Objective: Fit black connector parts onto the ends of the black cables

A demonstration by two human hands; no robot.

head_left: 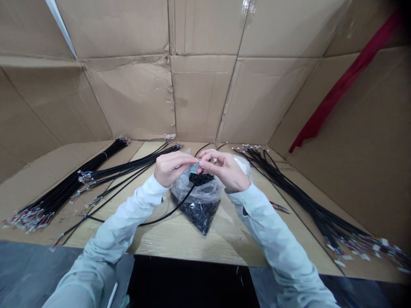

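Observation:
My left hand and my right hand meet fingertip to fingertip over the middle of the table, both pinched. From the right fingers a black cable curves down and to the left, passing under my left forearm. The cable's end lies between the two sets of fingertips, and what the left ones pinch is too small to make out. Just below my hands sits an open clear plastic bag full of small black pieces.
Bundles of black cables with coloured wire ends lie on the left, one tied, another loose. More cables with white connectors spread along the right. Red-handled pliers lie beside my right forearm. Cardboard walls enclose the table.

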